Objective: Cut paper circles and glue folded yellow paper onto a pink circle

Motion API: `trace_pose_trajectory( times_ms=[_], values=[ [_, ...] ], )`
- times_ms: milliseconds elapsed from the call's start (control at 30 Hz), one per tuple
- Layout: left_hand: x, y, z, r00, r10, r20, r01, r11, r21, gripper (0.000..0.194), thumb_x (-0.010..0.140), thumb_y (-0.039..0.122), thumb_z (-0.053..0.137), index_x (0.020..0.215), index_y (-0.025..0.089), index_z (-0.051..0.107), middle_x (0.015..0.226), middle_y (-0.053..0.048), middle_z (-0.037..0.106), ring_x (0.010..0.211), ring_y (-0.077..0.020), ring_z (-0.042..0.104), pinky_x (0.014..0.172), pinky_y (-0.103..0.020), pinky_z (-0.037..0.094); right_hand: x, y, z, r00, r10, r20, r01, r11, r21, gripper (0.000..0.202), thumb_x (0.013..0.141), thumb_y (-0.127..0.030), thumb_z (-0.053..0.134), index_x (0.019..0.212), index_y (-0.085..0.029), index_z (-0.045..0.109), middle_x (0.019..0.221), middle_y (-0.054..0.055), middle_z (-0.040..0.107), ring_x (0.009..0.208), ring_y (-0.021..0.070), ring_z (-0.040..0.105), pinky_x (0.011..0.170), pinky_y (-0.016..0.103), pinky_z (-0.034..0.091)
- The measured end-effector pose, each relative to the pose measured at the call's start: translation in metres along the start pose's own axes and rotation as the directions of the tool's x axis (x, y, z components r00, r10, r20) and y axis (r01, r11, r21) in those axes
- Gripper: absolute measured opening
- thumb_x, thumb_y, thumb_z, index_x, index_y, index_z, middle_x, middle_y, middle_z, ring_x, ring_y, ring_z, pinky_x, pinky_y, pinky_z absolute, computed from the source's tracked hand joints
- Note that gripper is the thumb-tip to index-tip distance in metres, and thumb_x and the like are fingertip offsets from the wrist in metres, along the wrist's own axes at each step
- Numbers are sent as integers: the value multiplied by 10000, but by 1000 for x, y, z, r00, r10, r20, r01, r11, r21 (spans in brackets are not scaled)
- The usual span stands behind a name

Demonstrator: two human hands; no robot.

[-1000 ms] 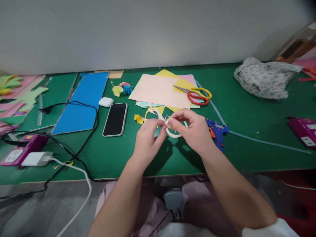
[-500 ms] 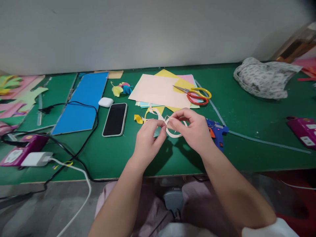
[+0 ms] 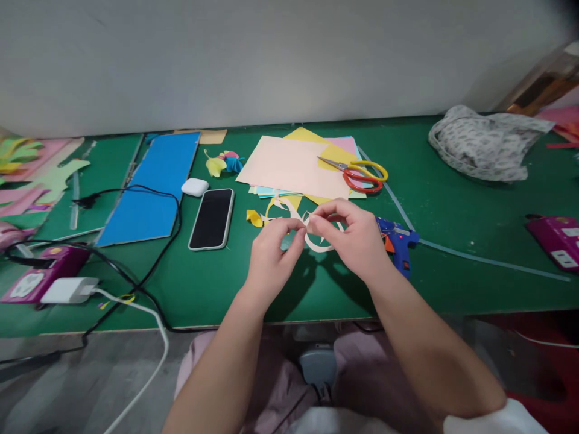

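My left hand (image 3: 274,253) and my right hand (image 3: 350,236) meet over the table, thumb and forefinger of each pinched together. A small piece of pale pink paper is between the fingertips, mostly hidden by them. Just behind and below the fingers lie curved pale paper offcuts (image 3: 319,248), one shaped like a ring. A curled yellow paper piece (image 3: 254,218) rests left of them. Close to my right wrist is a blue glue gun (image 3: 400,247). Scissors (image 3: 347,167) with one yellow and one red handle lie on a stack of coloured paper sheets (image 3: 280,163).
Left of my hands are a phone (image 3: 211,219), a white earbud case (image 3: 195,187), a blue board (image 3: 154,187) and paper petals (image 3: 216,166). Cables cross the left side by a purple power strip (image 3: 54,271). A patterned cloth bundle (image 3: 484,144) sits at right.
My fingertips have drawn slightly closer together, and less of the small paper piece shows between them. Everything else appears shifted a few pixels right with the camera.
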State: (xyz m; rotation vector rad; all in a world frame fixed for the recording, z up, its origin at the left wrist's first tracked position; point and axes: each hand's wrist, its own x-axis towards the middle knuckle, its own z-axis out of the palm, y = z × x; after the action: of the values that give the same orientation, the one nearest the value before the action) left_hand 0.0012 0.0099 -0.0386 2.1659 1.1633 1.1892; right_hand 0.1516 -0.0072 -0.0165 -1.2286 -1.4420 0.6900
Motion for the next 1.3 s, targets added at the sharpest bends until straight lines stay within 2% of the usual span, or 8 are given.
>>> trace_pose_trajectory(
  times_ms=[133, 233, 500, 700, 833, 1033, 1167, 1300],
  values=[
    [-1, -2, -1, 999, 34, 6, -34, 999, 42, 57, 870, 194, 519, 850, 191, 573, 823, -5, 657, 780, -131, 607, 723, -246, 472, 1, 1, -1, 1000, -11, 15, 12, 1000, -23, 43, 808, -182, 618, 768, -196, 619, 761, -10, 652, 762, 148, 622, 720, 284, 493],
    [-1, -3, 0, 999, 41, 10, -42, 996, 73, 63, 877, 202, 511, 869, 189, 572, 845, -13, 656, 799, -136, 606, 735, -250, 468, 2, 2, -3, 998, -61, 10, 61, 991, -120, 57, 796, -161, 626, 754, -198, 614, 768, -9, 648, 769, 153, 610, 734, 292, 479],
    [0, 0, 3, 999, 5, -32, -6, 1000, -30, 71, 879, 237, 550, 885, 207, 614, 871, -4, 684, 817, -133, 620, 766, -257, 476, 2, 2, -3, 987, -146, 70, 157, 972, -176, 87, 817, -135, 590, 764, -203, 582, 768, -9, 625, 780, 151, 587, 743, 284, 453],
    [0, -3, -2, 984, 170, 61, -173, 984, 44, 60, 878, 196, 532, 883, 194, 592, 868, -29, 666, 859, -160, 601, 798, -301, 465, 1, 2, -6, 928, -291, 235, 369, 808, -459, 110, 794, -107, 532, 730, -196, 545, 737, 17, 615, 755, 186, 553, 743, 329, 418],
    [1, -4, -3, 976, 171, 132, -182, 980, 77, 62, 875, 206, 532, 845, 192, 584, 855, -35, 659, 859, -171, 592, 790, -306, 462, 5, 5, -15, 902, -321, 289, 431, 703, -566, 99, 769, -111, 517, 711, -188, 536, 715, 34, 619, 735, 207, 556, 710, 346, 410],
    [0, -3, -3, 983, 122, 136, -130, 990, 58, 87, 874, 215, 533, 814, 194, 593, 827, -27, 663, 817, -163, 594, 763, -296, 460, 9, 3, -33, 935, -319, 154, 353, 818, -454, 137, 779, -79, 515, 756, -209, 550, 772, 25, 637, 761, 189, 581, 726, 321, 439],
    [1, -5, -2, 984, 122, 133, -132, 989, 70, 84, 874, 229, 536, 825, 198, 597, 829, -31, 660, 814, -168, 595, 757, -298, 463, 6, 3, -26, 920, -280, 274, 371, 850, -375, 68, 812, -142, 580, 813, -208, 593, 830, 20, 667, 822, 185, 595, 778, 313, 435],
    [2, -5, -2, 981, 120, 150, -135, 986, 94, 93, 872, 235, 540, 812, 195, 598, 828, -31, 660, 813, -168, 594, 753, -299, 461, 5, 7, -18, 906, -242, 346, 393, 784, -480, 103, 797, -131, 555, 716, -193, 567, 722, 21, 627, 732, 184, 555, 711, 315, 402]
  ],
)
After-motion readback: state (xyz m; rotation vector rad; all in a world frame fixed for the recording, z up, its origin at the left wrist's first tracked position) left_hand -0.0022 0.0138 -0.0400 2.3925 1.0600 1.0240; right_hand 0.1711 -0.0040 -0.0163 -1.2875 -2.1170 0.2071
